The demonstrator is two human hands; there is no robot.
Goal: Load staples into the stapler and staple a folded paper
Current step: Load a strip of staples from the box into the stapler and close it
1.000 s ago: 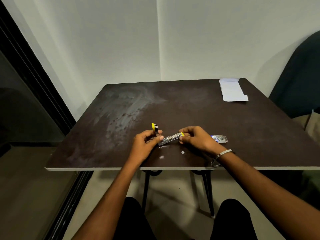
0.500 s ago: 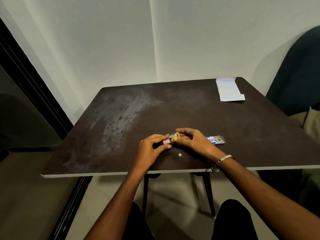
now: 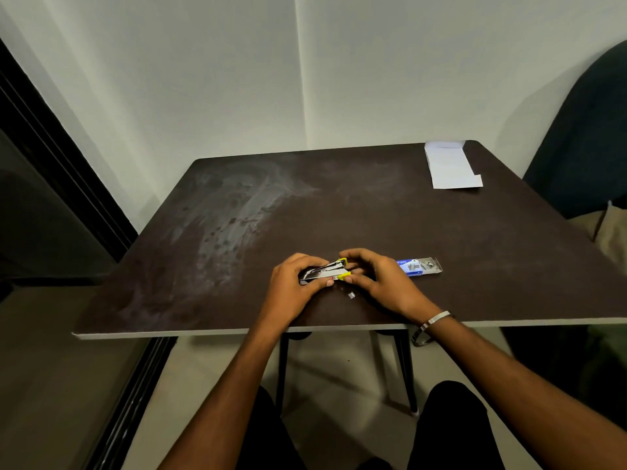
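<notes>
From the head camera we see an opened staple box (image 3: 419, 266) with loose staples inside, lying on the dark table (image 3: 373, 215) just right of our hands. Our left hand (image 3: 294, 285) wraps the stapler (image 3: 325, 272); our right hand (image 3: 380, 276) pinches its yellow end, fingers (image 3: 353, 262) narrow. Folded paper (image 3: 449, 166) sits far right.
</notes>
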